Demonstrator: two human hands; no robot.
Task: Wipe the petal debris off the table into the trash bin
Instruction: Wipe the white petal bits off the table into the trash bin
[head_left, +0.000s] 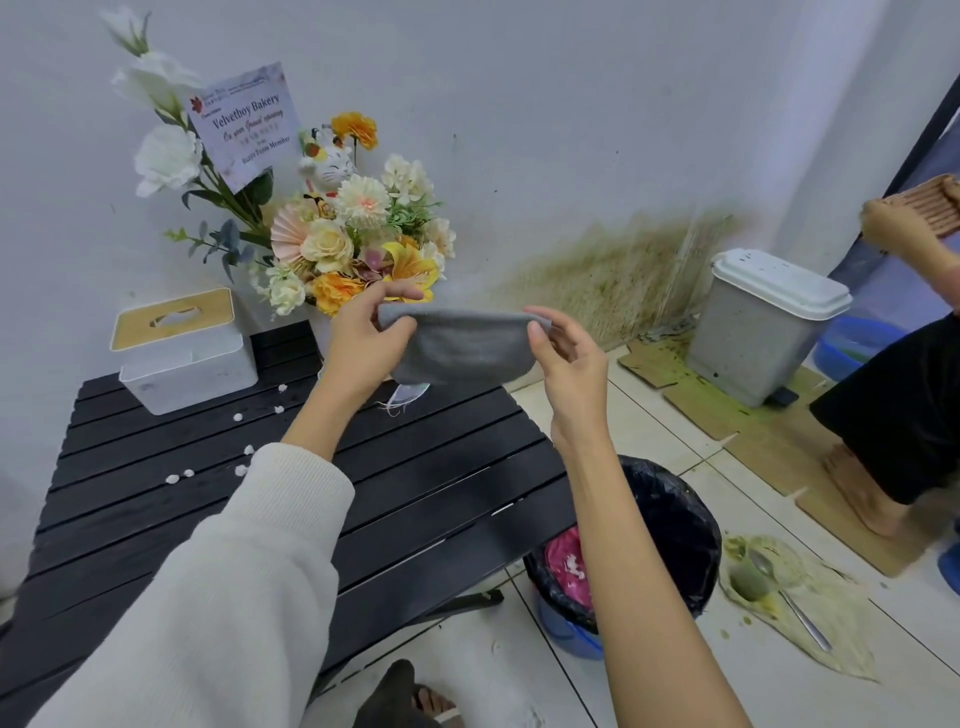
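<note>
A grey cloth is stretched in the air above the far edge of the black slatted table. My left hand pinches its left corner and my right hand pinches its right corner. Several small white petal bits lie scattered on the left half of the table. A blue trash bin lined with a black bag stands on the floor at the table's right corner, with pink material and white bits inside.
A white tissue box with a wooden lid and a flower arrangement stand at the table's back. A grey lidded pedal bin sits on cardboard by the wall. A green spill with a spoon lies on the tiles. Another person sits at right.
</note>
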